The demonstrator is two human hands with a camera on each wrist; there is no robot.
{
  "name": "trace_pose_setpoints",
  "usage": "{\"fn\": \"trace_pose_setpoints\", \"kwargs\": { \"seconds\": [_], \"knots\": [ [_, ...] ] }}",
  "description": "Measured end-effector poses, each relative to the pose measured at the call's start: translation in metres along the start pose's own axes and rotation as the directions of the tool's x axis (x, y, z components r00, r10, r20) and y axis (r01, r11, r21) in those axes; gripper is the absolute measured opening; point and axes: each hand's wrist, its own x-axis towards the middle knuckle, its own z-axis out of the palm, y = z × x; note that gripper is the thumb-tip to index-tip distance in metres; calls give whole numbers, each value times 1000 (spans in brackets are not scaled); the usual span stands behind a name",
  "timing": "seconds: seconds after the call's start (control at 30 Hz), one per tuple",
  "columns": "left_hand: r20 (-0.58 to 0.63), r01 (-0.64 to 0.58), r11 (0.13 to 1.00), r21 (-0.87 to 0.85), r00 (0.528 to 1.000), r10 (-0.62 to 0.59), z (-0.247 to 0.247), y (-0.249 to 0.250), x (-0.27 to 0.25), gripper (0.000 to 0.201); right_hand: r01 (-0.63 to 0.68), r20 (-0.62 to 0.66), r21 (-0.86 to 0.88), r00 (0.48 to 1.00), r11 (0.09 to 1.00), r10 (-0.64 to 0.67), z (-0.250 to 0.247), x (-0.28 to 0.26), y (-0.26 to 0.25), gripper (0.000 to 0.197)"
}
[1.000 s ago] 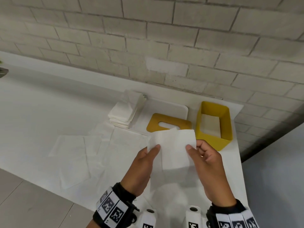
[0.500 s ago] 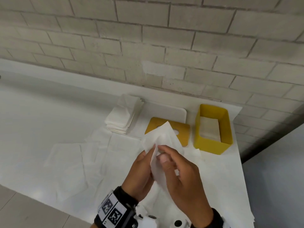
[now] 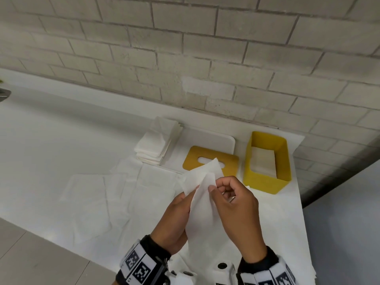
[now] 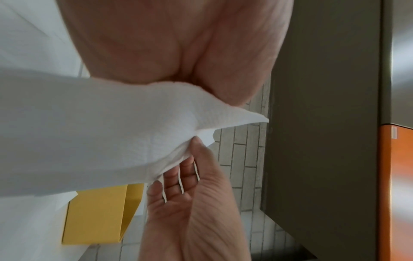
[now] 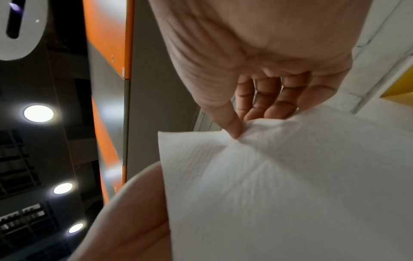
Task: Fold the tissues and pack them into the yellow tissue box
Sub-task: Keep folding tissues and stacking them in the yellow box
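Observation:
A white tissue hangs in the air between both hands, doubled over lengthwise. My left hand holds its left edge, with the fingers hidden behind the paper. My right hand pinches the upper corners between thumb and forefinger; the right wrist view shows that pinch on the tissue. The yellow tissue box stands open just beyond my right hand, with folded tissues lying in its bottom. Its yellow slotted lid lies flat to the left of it.
A stack of folded tissues sits at the back left beside a white board. Several unfolded tissues lie flat on the white table. A brick wall runs along the back. The table's edge drops off at the right.
The hands, held apart with the tissue spread between them, came together and doubled the tissue over. My right hand now pinches the joined top corners.

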Motion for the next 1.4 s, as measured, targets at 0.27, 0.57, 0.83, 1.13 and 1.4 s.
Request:
{"fn": "trace_pose_setpoints", "kwargs": {
  "seconds": [0.27, 0.57, 0.83, 1.13, 1.4],
  "knots": [
    [-22, -32, 999, 21, 999, 33, -7, -1, -9, 38, -124, 105, 289, 990, 949, 98, -20, 1, -10, 8],
    [49, -19, 999, 51, 999, 16, -1, 0, -19, 42, -130, 45, 285, 992, 950, 122, -24, -9, -11, 6],
    [51, -73, 963, 260, 997, 61, -6, -17, -20, 33, -120, 30, 290, 993, 949, 117, -32, -15, -14, 9],
    [45, -111, 671, 733, 992, 116, -7, -9, -8, 34, 33, 135, 14, 990, 999, -34, -56, -11, 2, 66],
    [388, -395, 109, 912, 918, 79, -12, 2, 22, 17, 147, 331, -112, 938, 983, -103, -61, 7, 13, 12]
  ]
}}
